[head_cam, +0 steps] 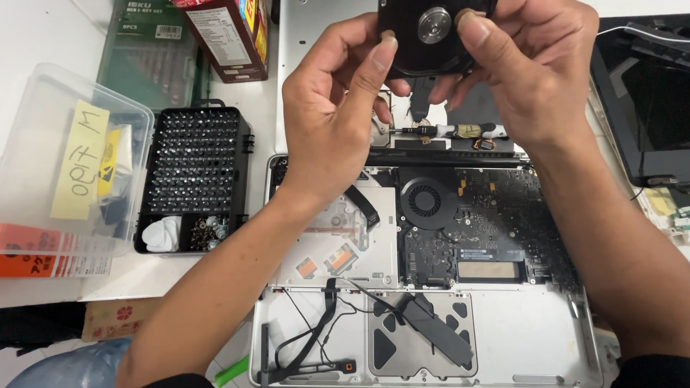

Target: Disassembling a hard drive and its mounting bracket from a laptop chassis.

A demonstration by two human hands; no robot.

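Observation:
Both hands hold a black disk drive (424, 50) with a round silver hub, raised at the top of the view. My left hand (334, 108) pinches its left edge with thumb and fingers. My right hand (528, 72) grips its right side, thumb on the top face. Below them lies an opened silver laptop (532, 338), its black circuit board (496, 230), round fan (425, 199) and loose black cables (316, 330) exposed. A small screwdriver (449, 131) rests on the laptop's far edge, under the drive.
A black tray of screwdriver bits (194, 172) sits left of the laptop. Further left stands a clear plastic box (29, 144) with a yellow note. A red-brown carton (230, 36) and a green tool case (147, 65) lie behind. A dark device (640, 108) sits at right.

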